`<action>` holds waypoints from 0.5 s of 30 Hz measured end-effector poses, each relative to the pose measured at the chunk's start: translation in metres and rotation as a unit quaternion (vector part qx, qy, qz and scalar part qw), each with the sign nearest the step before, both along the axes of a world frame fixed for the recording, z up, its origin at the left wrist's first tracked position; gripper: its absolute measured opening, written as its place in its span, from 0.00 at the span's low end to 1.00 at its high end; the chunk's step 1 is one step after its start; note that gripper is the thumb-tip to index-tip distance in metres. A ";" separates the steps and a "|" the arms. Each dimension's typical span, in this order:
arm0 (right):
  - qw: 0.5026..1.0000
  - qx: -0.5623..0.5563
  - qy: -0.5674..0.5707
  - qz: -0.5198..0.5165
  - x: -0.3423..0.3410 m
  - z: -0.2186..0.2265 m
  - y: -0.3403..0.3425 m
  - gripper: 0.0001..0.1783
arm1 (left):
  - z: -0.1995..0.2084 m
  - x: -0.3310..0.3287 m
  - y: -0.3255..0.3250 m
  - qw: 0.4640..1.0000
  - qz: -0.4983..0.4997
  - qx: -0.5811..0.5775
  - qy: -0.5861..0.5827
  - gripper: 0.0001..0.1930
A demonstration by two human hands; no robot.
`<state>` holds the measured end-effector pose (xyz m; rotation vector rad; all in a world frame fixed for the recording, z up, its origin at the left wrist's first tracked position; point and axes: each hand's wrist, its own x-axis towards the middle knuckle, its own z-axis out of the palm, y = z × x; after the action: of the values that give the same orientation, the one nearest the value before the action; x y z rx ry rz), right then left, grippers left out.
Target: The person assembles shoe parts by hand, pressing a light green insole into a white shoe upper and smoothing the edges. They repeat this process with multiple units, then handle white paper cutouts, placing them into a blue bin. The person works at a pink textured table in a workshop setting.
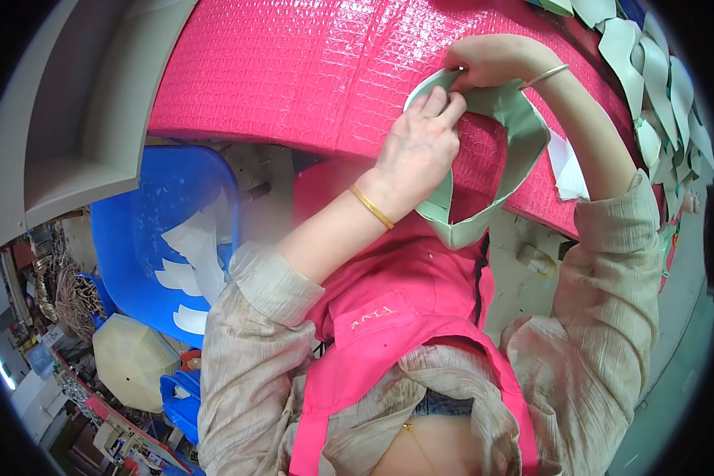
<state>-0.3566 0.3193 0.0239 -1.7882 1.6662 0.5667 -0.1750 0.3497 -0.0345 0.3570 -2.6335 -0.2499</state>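
A pale green, leather-like shoe upper (pixel 523 135) is bent into an open loop above the pink-covered table edge, its pointed seam end toward me. My left hand (pixel 428 139), with a gold bangle at the wrist, is closed on the upper's left edge, fingertips bunched together. From the far side my right hand (pixel 492 62) curls over the same edge, pinching it close to the left fingertips; a silver bangle circles that wrist. Whether anything small sits between the fingertips is hidden.
The table (pixel 278 79) wears a glossy pink quilted cover. A blue bin (pixel 127 230) with white scraps (pixel 202 246) stands left, below a grey shelf-like box (pixel 87 103). More pale green pieces (pixel 658 87) are heaped at far right. White sheets (pixel 567 168) lie by my right forearm.
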 end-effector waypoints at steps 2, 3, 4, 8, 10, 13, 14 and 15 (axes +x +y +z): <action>0.999 0.017 -0.008 -0.031 -0.005 0.004 0.004 0.23 | -0.003 0.001 -0.007 0.998 -0.021 0.059 -0.012 0.15; 0.999 0.018 -0.024 -0.043 -0.008 0.005 0.007 0.23 | -0.004 0.004 -0.011 0.995 -0.031 0.088 -0.018 0.15; 0.997 0.019 -0.040 -0.057 -0.010 0.007 0.009 0.24 | -0.003 0.006 -0.014 0.995 -0.038 0.085 -0.018 0.15; 0.995 0.049 -0.010 -0.092 -0.006 0.009 0.006 0.25 | -0.003 0.007 -0.022 0.994 -0.063 0.083 -0.021 0.15; 0.992 0.038 -0.001 -0.123 -0.004 0.009 0.005 0.24 | 0.005 0.003 -0.024 0.994 -0.062 0.070 -0.058 0.16; 0.996 0.049 0.048 -0.053 -0.001 0.003 0.000 0.25 | 0.001 -0.005 -0.019 0.997 -0.064 0.026 -0.034 0.16; 0.997 0.039 0.052 -0.045 0.001 0.003 0.000 0.24 | -0.004 -0.005 -0.021 0.997 -0.076 0.034 -0.004 0.15; 0.997 0.028 0.056 -0.037 0.002 0.003 0.001 0.23 | -0.011 -0.005 -0.024 0.995 -0.087 0.043 0.026 0.15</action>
<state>-0.3544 0.3207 0.0271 -1.6752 1.7652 0.6857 -0.1804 0.3261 -0.0453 0.1450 -2.6101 -0.4244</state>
